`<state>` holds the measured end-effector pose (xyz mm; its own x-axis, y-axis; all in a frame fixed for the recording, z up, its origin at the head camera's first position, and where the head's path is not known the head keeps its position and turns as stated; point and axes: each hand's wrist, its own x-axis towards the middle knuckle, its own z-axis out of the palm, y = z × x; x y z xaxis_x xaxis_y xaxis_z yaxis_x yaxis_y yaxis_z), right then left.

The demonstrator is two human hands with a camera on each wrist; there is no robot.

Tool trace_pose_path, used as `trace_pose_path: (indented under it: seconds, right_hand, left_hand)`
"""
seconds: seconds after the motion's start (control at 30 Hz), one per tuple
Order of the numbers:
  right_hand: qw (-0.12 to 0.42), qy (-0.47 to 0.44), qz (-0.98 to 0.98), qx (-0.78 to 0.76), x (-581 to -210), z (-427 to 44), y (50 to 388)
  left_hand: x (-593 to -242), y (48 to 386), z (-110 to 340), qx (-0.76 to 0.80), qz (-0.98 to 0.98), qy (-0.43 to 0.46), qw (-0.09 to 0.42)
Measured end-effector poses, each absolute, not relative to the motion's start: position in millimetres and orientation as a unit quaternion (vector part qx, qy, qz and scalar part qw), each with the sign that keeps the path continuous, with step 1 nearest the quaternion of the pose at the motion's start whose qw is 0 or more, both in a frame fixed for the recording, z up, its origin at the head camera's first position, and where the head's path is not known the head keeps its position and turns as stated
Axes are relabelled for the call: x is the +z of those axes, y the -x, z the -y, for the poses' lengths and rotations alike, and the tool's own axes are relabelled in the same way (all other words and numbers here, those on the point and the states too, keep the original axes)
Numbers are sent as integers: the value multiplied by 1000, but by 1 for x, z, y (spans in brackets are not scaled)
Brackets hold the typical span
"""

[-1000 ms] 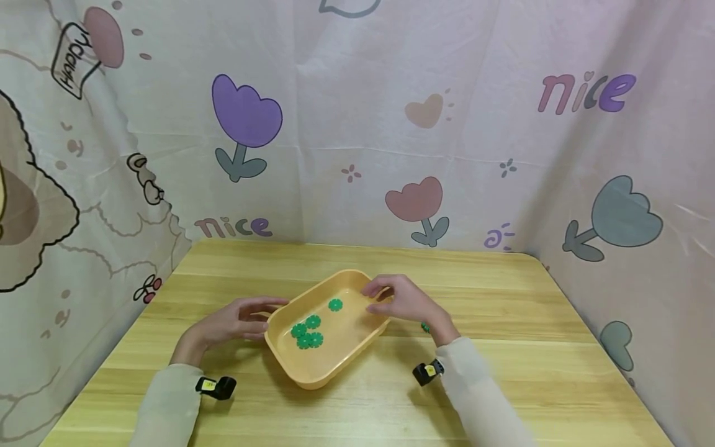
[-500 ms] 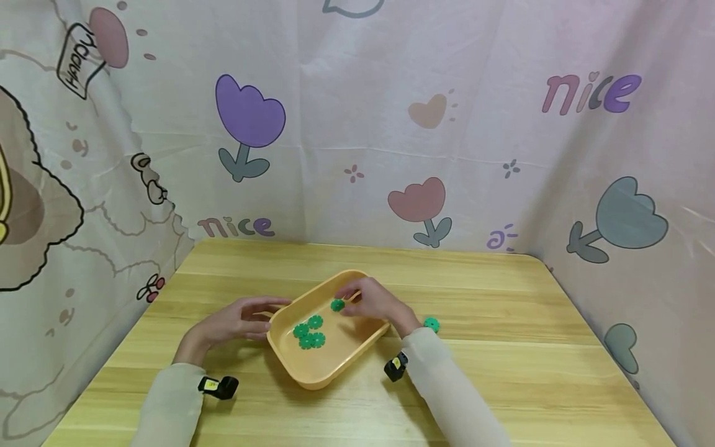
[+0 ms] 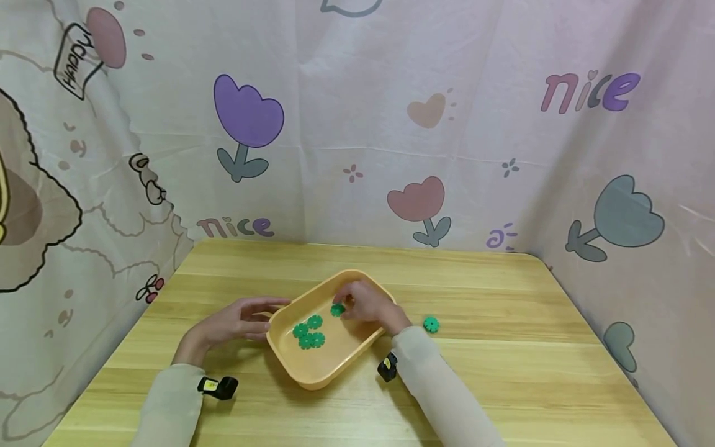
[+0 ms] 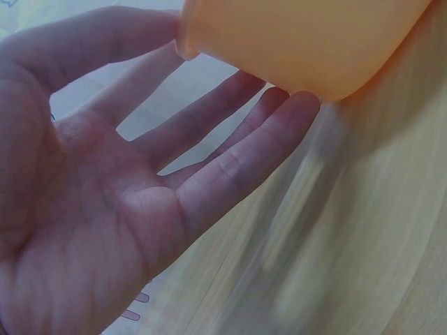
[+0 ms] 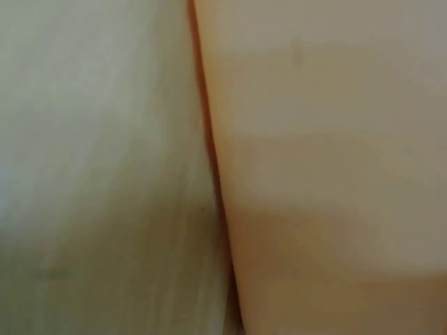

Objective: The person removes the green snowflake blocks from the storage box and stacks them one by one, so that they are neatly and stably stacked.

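We are seeing a yellow-orange, rounded-rectangular plastic tray (image 3: 349, 341) lying slantwise on the pale wood-grain table (image 3: 313, 416). The left hand (image 3: 237, 323) is touching its left end, fingers straight and apart. Inside the tray, the right hand (image 3: 365, 302) is pinching a green, flower-shaped plastic disc (image 3: 337, 309). We are counting four similar discs (image 3: 305, 341) lying nearer and left, and a lone green disc (image 3: 431, 324) resting on the table at right.
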<state>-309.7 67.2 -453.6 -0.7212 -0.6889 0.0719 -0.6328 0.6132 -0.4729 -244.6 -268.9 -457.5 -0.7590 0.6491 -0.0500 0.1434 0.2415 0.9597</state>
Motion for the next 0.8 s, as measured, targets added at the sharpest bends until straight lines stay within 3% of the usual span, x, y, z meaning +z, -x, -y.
trace_pose_path:
  seconds: [0.8]
  right_hand:
    - [92, 376, -885, -259, -453, -66, 305]
  left_hand:
    - [-457, 244, 269, 552, -757, -272, 220]
